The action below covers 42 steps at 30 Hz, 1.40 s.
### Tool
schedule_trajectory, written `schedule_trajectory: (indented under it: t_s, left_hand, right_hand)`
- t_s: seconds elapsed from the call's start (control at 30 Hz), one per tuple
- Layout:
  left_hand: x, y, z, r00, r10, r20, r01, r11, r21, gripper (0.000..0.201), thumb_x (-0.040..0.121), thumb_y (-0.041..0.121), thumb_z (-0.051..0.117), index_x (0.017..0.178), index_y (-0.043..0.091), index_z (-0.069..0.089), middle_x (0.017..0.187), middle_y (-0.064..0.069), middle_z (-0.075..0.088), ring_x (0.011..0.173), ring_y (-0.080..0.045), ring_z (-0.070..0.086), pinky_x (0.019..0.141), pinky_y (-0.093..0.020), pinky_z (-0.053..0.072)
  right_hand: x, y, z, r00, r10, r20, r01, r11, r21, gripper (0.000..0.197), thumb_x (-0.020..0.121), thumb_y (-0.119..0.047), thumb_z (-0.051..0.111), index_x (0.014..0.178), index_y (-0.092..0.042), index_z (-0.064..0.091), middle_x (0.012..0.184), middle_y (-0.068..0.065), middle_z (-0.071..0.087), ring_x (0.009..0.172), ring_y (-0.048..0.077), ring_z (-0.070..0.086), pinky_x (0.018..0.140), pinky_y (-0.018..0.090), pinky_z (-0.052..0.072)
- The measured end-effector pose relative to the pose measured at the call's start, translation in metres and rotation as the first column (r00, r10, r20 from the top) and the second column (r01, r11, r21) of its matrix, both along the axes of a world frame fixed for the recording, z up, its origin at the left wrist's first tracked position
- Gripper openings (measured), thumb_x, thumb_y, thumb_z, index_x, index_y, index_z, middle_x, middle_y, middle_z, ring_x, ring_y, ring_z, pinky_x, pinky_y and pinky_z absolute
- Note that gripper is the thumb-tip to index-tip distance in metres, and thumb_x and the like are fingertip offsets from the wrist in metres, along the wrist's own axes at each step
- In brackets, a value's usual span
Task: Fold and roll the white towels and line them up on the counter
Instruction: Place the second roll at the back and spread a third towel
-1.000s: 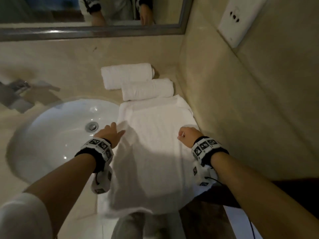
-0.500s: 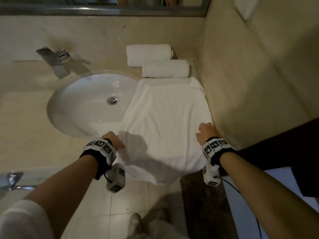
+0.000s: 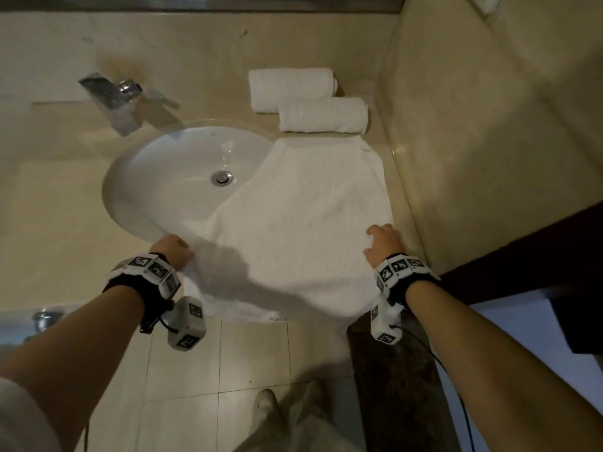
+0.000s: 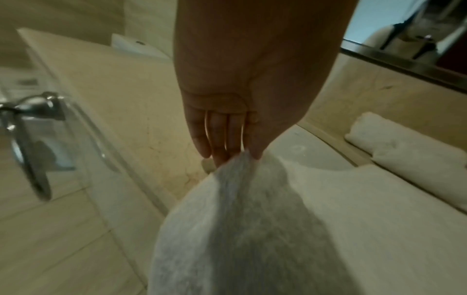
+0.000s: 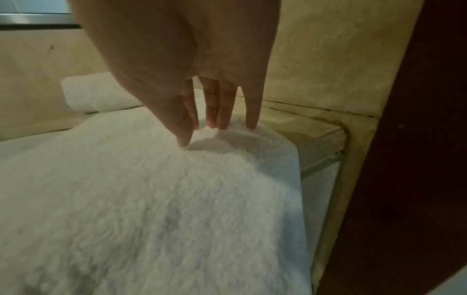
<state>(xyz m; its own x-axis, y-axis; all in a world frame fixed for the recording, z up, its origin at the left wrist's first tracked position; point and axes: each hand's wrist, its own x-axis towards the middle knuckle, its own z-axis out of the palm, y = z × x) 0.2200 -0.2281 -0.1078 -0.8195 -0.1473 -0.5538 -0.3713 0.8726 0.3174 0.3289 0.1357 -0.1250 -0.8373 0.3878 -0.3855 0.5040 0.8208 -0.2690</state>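
Observation:
A white towel (image 3: 303, 223) lies flat on the beige counter (image 3: 49, 207), its left part overlapping the sink and its near end hanging over the front edge. My left hand (image 3: 177, 252) pinches the towel's near left edge, which rises in a peak to the fingertips (image 4: 222, 159). At the right edge, my right hand (image 3: 375, 239) holds a small raised fold of the towel (image 5: 151, 199) between thumb and fingers (image 5: 217, 119). Two rolled white towels (image 3: 290, 88) (image 3: 323, 114) lie side by side at the back of the counter, just beyond the flat towel.
A white oval sink (image 3: 146, 177) sits left of the towel, with a chrome faucet (image 3: 111, 93) behind it. A beige wall (image 3: 489, 158) closes the counter's right side, and a dark wooden frame (image 3: 522, 256) stands near my right wrist. Tiled floor (image 3: 248, 353) lies below.
Both hands have slid back along the towel toward the counter's front edge and now hold its sides there. The view has tilted down, so more sink and floor show.

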Motion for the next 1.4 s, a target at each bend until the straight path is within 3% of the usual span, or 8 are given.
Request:
schedule_trajectory:
  t_s: [0.17,0.3,0.43,0.57,0.7,1.07,1.3,1.4]
  left_hand:
    - [0.01,0.033,-0.001,0.946,-0.22,-0.239,0.234,0.972,0.031,0.037,0.084,0.015,0.064,0.118,0.008,0.052,0.123,-0.019,0.052,0.11,-0.035,0.054,0.096,-0.04,0.043]
    - [0.021,0.085,-0.004,0.853,-0.47,-0.226,0.5,0.861,0.099,0.043,0.087,0.018,0.061,0.129,0.012,0.05,0.134,-0.014,0.047,0.124,-0.03,0.045,0.105,-0.034,0.033]
    - [0.031,0.121,-0.009,0.773,-0.617,-0.149,0.634,0.764,0.119,0.054,0.09,0.022,0.057,0.14,0.014,0.039,0.148,-0.007,0.036,0.136,-0.023,0.034,0.11,-0.027,0.024]
    - [0.024,0.137,-0.01,0.787,-0.6,-0.142,0.615,0.779,0.121,0.052,0.09,0.022,0.057,0.138,0.015,0.04,0.146,-0.007,0.038,0.135,-0.023,0.036,0.111,-0.03,0.026]
    - [0.009,0.147,-0.007,0.811,-0.571,-0.128,0.584,0.804,0.117,0.052,0.09,0.022,0.057,0.138,0.016,0.04,0.144,-0.008,0.039,0.132,-0.025,0.039,0.11,-0.033,0.03]
    - [-0.087,0.175,-0.012,0.851,-0.484,-0.206,0.516,0.843,0.151,0.052,0.095,0.022,0.049,0.143,0.012,0.032,0.15,-0.008,0.032,0.137,-0.023,0.032,0.111,-0.03,0.023]
    - [-0.146,0.209,-0.03,0.801,-0.584,-0.133,0.598,0.767,0.234,0.055,0.097,0.031,0.044,0.147,0.023,0.024,0.157,-0.011,0.011,0.145,-0.025,0.016,0.116,-0.032,0.014]
    - [-0.15,0.212,-0.04,0.79,-0.585,-0.186,0.61,0.78,0.137,0.051,0.098,0.032,0.04,0.146,0.032,0.023,0.158,-0.011,0.004,0.146,-0.027,0.009,0.118,-0.038,0.017]
  right_hand:
    - [0.009,0.001,-0.001,0.997,0.038,0.073,-0.037,0.999,-0.011,0.058,0.09,-0.021,0.057,0.141,-0.013,0.031,0.149,0.013,0.02,0.137,0.031,0.021,0.111,0.038,0.03]
    - [0.015,0.01,-0.003,0.972,0.058,0.228,-0.061,0.998,0.007,0.066,0.097,-0.024,0.045,0.15,-0.02,0.006,0.158,0.009,-0.008,0.146,0.029,-0.002,0.12,0.04,0.012]
    - [0.013,0.023,0.002,0.966,-0.028,0.258,0.011,0.998,0.068,0.056,0.098,-0.02,0.04,0.147,-0.01,0.016,0.156,0.018,0.003,0.143,0.034,0.014,0.114,0.042,0.022]
    - [0.0,0.037,0.017,0.969,-0.054,0.24,0.034,0.996,0.085,0.041,0.097,-0.027,0.043,0.13,-0.002,0.045,0.138,0.02,0.039,0.121,0.034,0.048,0.095,0.036,0.043]
    - [-0.016,0.045,0.022,0.999,-0.016,0.037,0.014,0.998,0.059,0.037,0.097,-0.024,0.043,0.128,-0.004,0.048,0.134,0.017,0.044,0.12,0.032,0.047,0.098,0.037,0.043]
    - [-0.122,0.045,0.013,0.993,0.117,-0.031,-0.12,0.985,-0.124,0.059,0.097,-0.029,0.044,0.149,-0.024,0.018,0.159,0.004,0.003,0.147,0.024,0.003,0.12,0.036,0.011]
    - [-0.186,0.062,0.003,0.959,0.144,0.242,-0.142,0.99,-0.027,0.068,0.093,-0.047,0.043,0.148,-0.041,0.003,0.158,-0.001,-0.016,0.145,0.032,-0.013,0.116,0.055,0.007]
    - [-0.19,0.067,-0.004,0.953,0.139,0.269,-0.142,0.99,-0.008,0.07,0.093,-0.049,0.043,0.146,-0.044,-0.002,0.157,-0.002,-0.02,0.144,0.032,-0.016,0.113,0.06,0.003]
